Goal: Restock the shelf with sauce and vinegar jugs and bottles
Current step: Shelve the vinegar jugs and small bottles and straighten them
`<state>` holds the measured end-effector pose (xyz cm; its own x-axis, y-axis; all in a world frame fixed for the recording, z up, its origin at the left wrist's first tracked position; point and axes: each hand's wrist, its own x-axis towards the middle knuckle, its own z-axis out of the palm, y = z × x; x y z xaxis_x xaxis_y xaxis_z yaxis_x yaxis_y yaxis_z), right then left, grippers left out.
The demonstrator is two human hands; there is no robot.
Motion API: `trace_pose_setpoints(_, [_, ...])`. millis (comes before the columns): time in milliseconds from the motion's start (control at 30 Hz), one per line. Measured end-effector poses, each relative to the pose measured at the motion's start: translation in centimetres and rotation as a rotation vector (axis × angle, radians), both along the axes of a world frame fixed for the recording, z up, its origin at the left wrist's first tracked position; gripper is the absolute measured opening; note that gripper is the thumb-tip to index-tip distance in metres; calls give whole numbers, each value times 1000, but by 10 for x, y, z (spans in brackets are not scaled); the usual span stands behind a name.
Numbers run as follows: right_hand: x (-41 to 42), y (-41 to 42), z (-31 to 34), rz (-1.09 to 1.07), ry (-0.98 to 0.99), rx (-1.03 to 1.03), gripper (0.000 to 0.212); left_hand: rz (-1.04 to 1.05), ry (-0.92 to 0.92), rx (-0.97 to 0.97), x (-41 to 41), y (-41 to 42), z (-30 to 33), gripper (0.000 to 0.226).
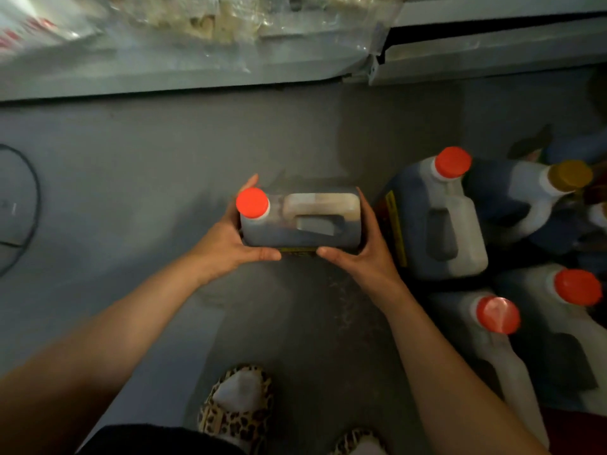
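Note:
A dark sauce jug (pixel 300 221) with a red cap and a pale moulded handle is upright over the grey floor, seen from above. My left hand (pixel 236 238) grips its cap end, thumb along the near side. My right hand (pixel 358 247) grips the opposite end, fingers wrapped round the far side. Whether the jug rests on the floor or hangs just above it I cannot tell. The grey metal shelf (pixel 197 77) runs along the top of the view, beyond the jug.
Several more jugs stand on the floor at the right: a red-capped one (pixel 440 218) beside my right hand, a yellow-capped one (pixel 538 195) behind it, two red-capped ones (pixel 499 326) nearer. Clear bags (pixel 203 21) lie on the shelf. My leopard-print slippers (pixel 239 405) are below.

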<state>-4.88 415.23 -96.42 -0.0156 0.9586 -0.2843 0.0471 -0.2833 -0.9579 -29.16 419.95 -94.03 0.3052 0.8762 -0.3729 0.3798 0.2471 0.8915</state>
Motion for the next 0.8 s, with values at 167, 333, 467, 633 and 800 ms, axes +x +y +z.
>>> trace_pose_setpoints(167, [0,4,-7,23,15,-14,110,33,60,12,2,3,0,111])
trace_pose_setpoints(333, [0,9,-9,5,72,-44,105,105,101,-18,0,8,-9,93])
trace_pose_setpoints(467, [0,9,-13,-14,75,-13,103,98,87,-46,-4,8,-12,104])
trace_pose_setpoints(633, [-6,23,-4,-72,138,-89,92,237,48,-120,-2,0,-4,92])
trace_pose_setpoints(800, [-19,17,38,-71,157,-288,72,362,136,-243,-7,-20,31,69])
